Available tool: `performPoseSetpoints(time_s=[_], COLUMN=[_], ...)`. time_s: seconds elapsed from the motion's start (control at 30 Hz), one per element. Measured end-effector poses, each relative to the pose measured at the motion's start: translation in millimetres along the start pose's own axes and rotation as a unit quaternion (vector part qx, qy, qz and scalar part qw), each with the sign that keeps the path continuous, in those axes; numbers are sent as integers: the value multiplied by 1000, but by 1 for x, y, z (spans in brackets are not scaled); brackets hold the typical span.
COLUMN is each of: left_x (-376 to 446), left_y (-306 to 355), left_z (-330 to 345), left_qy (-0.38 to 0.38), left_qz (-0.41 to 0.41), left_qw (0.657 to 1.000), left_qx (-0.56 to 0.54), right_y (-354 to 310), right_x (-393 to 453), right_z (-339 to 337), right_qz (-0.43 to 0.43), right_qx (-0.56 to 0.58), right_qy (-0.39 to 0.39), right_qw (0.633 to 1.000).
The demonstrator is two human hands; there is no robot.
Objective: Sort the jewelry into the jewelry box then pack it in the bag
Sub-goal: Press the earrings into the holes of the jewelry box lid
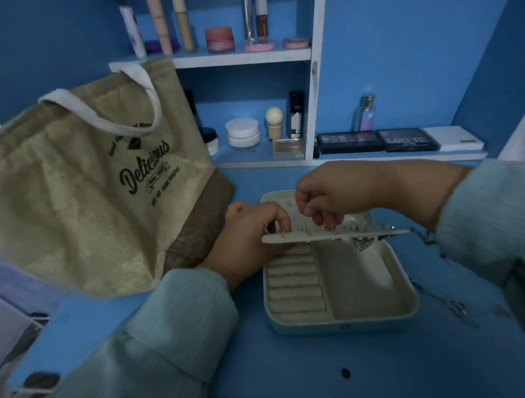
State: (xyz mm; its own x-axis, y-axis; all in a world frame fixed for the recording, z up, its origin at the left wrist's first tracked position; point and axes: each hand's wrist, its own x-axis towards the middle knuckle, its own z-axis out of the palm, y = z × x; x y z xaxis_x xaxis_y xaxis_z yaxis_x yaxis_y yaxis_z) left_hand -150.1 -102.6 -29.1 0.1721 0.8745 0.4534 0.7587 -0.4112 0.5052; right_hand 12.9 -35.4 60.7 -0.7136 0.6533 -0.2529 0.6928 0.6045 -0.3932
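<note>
Burlap bag [75,188] stands slumped at the desk's left, just beside the work, likely waiting for the packing step. Jewelry box [340,287] lies open near the desk's middle, its ring rolls and side compartment bare. Across it an earring panel [336,234] is held flat: the left hand [251,234] pinches its left end to steady it, while the right hand [336,193], fingertips pressed together, pinches a stud over the holes. A chain [445,300] lies right of the box, unsorted.
</note>
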Motion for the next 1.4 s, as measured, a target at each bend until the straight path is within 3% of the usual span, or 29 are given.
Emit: performPoseSetpoints(time_s=[0.3,0.9,1.4], left_x=[2,3,0], left_y=[-3,-10,-2], left_z=[2,4,2], left_qy=[13,22,52], left_qz=[22,58,53], left_qw=[1000,997,997], left_qx=[4,34,36], right_y=[-10,-20,-25], right_x=[13,10,18], right_z=[-1,-1,-3], right_qz=[-21,-10,7], right_qx=[-106,-207,-210], right_qy=[-60,-93,-148], right_qw=[992,974,966])
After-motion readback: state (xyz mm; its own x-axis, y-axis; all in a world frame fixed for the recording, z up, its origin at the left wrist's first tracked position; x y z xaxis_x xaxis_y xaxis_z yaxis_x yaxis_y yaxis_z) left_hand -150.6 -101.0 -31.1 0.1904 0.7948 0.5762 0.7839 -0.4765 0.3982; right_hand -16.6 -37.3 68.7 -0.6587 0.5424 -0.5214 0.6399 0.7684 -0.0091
